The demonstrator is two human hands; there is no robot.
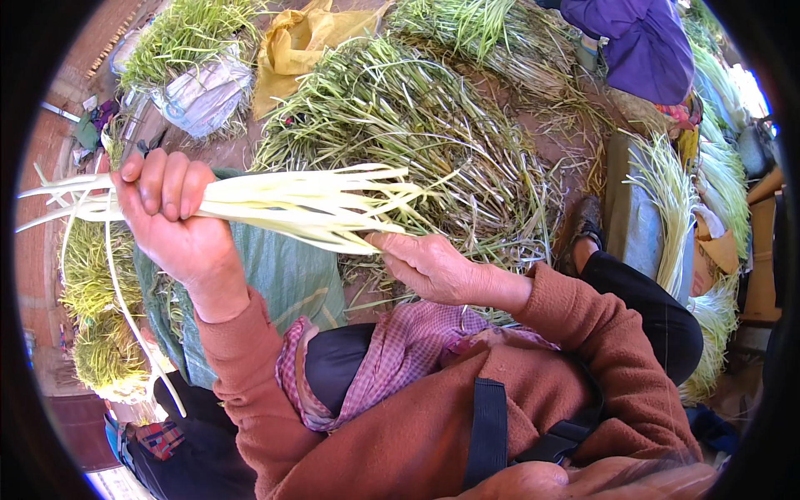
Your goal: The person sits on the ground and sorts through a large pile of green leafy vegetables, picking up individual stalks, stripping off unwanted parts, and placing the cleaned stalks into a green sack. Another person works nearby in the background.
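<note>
My left hand is raised in a fist around a bunch of pale yellow-green leaf stalks, which look like blanched garlic chives. The bunch lies nearly level, its spread ends pointing right. A few stalks stick out left of the fist, and two long ones hang down beside the forearm. At the lower right end of the bunch, my right hand pinches leaf ends between thumb and fingertips. Below and beyond the bunch lies a big heap of green leaf stalks on the ground.
A green woven sack lies under the bunch. Pale bundled stalks rest on a low block at right. A yellow sack and a white sack lie at the back. A person in purple is at upper right.
</note>
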